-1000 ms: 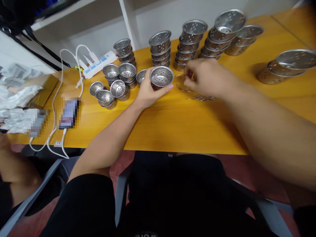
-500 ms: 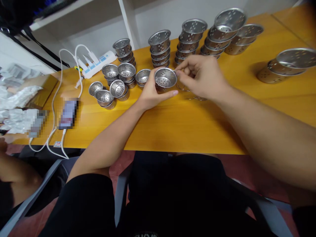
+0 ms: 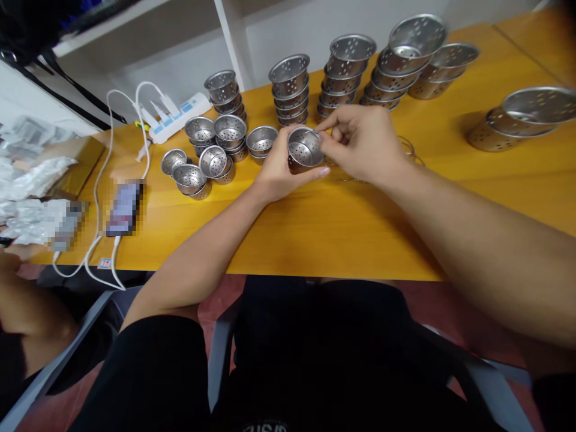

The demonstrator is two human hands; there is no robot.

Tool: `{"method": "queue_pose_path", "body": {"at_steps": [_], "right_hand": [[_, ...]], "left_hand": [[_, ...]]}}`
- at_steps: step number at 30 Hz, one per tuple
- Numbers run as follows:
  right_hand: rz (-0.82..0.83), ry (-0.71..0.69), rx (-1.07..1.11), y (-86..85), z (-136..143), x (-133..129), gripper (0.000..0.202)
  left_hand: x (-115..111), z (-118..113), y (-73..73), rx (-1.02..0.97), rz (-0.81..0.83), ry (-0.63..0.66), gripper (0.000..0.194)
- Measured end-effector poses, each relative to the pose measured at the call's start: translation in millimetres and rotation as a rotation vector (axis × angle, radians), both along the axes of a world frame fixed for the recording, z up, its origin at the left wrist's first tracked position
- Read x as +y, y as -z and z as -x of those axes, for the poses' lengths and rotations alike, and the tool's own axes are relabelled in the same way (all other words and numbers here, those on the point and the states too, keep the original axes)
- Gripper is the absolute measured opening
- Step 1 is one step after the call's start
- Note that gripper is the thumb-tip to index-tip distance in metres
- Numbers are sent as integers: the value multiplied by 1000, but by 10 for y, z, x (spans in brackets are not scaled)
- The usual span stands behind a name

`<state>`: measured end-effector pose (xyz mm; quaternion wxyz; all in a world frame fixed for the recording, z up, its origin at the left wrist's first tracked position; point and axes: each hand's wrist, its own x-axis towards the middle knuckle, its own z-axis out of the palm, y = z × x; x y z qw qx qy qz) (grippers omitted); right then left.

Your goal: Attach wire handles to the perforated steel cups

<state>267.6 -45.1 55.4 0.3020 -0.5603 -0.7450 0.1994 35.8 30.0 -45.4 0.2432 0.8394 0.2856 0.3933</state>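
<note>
Since a second ago, our right hand (image 3: 360,144) has come from the wire rings (image 3: 407,147) to the cup (image 3: 305,149), pinching its rim; our left hand (image 3: 281,168) grips it above the table (image 3: 315,222).

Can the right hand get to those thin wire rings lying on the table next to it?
Probably yes. The wire rings lie bare on the table just beside the right hand, nothing between, though its fingers are now pinching at the cup.
</note>
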Motion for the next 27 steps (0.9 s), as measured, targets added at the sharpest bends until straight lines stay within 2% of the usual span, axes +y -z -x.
{"method": "queue_pose_path", "body": {"at_steps": [11,14,18,22,27], "right_hand": [[23,-19,92,19,11,-7,66],[-17,-140,244,-35,10,-42,64],[72,-297,380,-99,-54,-53,76],[96,-240,330,-107,-79,-41,80],[83,-209,328,-18,-69,6,82]], "left_hand": [[45,-9,44,-6,7,22,113],[85,23,57,-49,63,71,107],[95,78,14,-38,144,121,97],[45,42,7,-60,148,153,99],[63,-47,140,-66,43,138,95]]}}
